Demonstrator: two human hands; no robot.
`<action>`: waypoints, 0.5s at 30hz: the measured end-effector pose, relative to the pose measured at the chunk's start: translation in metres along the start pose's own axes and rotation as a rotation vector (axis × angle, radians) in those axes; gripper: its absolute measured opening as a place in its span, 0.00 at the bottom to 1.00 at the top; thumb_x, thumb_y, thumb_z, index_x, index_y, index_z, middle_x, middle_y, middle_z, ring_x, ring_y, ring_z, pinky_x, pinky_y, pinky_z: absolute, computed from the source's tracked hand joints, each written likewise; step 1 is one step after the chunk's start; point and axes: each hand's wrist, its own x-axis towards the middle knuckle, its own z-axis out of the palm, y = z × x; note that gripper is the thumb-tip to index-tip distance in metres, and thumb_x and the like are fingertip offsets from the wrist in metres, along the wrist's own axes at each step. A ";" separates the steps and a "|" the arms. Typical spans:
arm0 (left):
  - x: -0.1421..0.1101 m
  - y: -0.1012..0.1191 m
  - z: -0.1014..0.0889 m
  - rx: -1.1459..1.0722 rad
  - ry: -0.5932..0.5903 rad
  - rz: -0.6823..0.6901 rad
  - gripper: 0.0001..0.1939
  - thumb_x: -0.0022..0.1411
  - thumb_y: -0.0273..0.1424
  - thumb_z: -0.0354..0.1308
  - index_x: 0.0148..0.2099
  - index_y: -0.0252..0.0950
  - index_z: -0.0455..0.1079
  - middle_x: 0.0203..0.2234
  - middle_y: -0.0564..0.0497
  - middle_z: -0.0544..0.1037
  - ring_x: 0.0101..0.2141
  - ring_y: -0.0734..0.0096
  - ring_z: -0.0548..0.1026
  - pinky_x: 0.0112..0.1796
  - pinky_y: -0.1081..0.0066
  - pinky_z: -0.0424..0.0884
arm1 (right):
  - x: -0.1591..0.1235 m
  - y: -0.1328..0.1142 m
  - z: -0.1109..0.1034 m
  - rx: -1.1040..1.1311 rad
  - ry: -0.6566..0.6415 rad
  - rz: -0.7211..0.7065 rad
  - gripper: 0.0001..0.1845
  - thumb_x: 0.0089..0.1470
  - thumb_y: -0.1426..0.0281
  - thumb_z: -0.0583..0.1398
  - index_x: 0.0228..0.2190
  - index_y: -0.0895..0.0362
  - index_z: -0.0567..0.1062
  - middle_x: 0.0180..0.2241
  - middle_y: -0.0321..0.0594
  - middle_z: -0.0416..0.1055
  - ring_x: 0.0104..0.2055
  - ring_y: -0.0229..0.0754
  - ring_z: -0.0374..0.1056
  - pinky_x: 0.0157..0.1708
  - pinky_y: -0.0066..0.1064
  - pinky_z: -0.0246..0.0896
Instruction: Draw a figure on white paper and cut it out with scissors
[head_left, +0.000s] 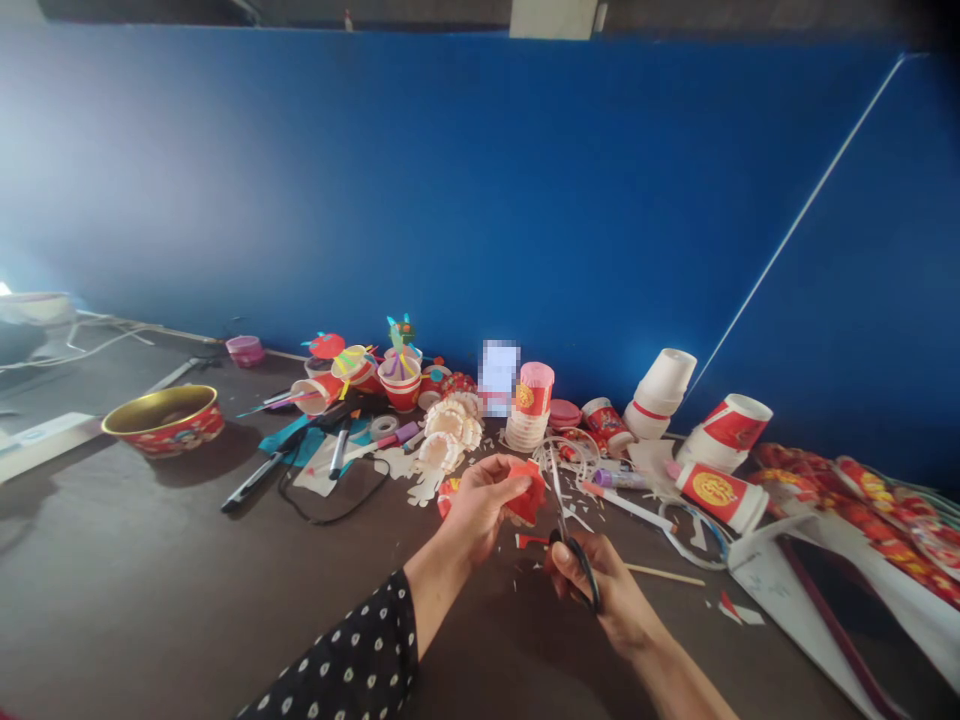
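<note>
Between the thumb and fingers of my left hand [484,500] is a piece of red paper [534,492], pinched and held above the table. My right hand [592,578] is closed around the black handles of a pair of scissors [586,572]. Their blades point up and away from me, just right of the red paper; I cannot tell whether they touch it. Below the hands lies a small red scrap [531,541], with tiny white and red clippings scattered around. A thin wooden stick [666,574] lies right of my right hand.
A red bowl with a gold inside [166,425] stands at the left. Markers [339,452], cut paper cups [441,452] and decorated cups [401,380] spread across the middle. White and red cups [724,495] lie at the right, near a phone [862,625]. A blue wall [480,200] rises behind.
</note>
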 end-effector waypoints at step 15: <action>0.002 0.005 0.000 0.031 0.011 0.004 0.12 0.40 0.25 0.66 0.30 0.31 0.70 0.22 0.50 0.76 0.23 0.75 0.72 0.27 0.74 0.67 | -0.001 -0.004 -0.002 -0.040 -0.040 -0.019 0.26 0.42 0.48 0.57 0.16 0.60 0.69 0.13 0.32 0.59 0.16 0.31 0.51 0.17 0.25 0.40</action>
